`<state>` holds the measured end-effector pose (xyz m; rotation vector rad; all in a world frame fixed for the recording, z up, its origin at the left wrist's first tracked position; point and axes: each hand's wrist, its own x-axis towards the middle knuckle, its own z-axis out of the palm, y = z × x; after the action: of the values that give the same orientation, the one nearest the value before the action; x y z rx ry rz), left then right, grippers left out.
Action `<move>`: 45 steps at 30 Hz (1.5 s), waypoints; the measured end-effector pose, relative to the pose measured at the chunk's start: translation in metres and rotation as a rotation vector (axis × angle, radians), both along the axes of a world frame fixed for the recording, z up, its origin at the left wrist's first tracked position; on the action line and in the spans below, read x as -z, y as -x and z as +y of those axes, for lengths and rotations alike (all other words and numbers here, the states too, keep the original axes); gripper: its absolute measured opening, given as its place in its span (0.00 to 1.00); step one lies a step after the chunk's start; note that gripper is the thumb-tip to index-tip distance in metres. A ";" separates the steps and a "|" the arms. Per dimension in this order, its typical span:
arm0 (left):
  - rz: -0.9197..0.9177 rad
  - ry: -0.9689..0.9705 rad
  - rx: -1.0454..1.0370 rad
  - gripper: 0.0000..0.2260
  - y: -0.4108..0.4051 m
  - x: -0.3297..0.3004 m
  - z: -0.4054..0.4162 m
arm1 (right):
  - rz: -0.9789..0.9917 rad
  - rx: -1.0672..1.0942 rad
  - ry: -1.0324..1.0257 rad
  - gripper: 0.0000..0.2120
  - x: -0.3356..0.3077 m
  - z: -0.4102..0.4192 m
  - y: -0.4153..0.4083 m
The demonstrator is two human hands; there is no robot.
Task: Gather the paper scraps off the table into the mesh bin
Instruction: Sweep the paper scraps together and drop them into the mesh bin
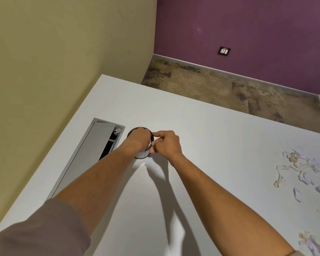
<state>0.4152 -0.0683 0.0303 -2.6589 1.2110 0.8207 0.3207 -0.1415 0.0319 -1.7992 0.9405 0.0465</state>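
A small black mesh bin point(144, 153) stands on the white table point(211, 126), with white paper showing inside it. My left hand point(139, 138) reaches down into the bin's mouth; its fingers are hidden. My right hand point(167, 144) pinches the bin's right rim, with a bit of white paper at its fingertips. A scatter of torn paper scraps point(301, 170) lies at the table's right side. More scraps point(311, 243) lie at the lower right corner.
A grey cable hatch point(92, 154) with its flap partly open is set into the table left of the bin. The yellow wall point(54, 61) runs along the table's left edge. Beyond the far edge is patterned floor point(220, 85) and a purple wall.
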 end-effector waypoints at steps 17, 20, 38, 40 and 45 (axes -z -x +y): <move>-0.134 0.171 -0.202 0.18 0.025 -0.061 0.033 | -0.097 0.110 -0.105 0.17 -0.031 0.018 0.097; -0.156 0.291 -0.203 0.16 0.050 -0.062 0.038 | -0.119 0.140 -0.078 0.15 -0.034 0.017 0.131; 0.171 0.530 0.040 0.20 0.328 -0.002 0.040 | -0.044 0.203 0.156 0.11 -0.007 -0.009 0.394; 0.166 0.521 0.055 0.23 0.355 0.007 0.040 | -0.028 0.194 0.199 0.11 -0.003 -0.019 0.425; 0.176 0.490 0.057 0.25 0.418 0.025 0.027 | -0.009 0.182 0.280 0.12 0.012 -0.046 0.497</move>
<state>-0.0024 -0.0413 0.0052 -2.9496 1.7179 0.8553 -0.1765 -0.1873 0.0197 -1.9570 1.1448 -0.2179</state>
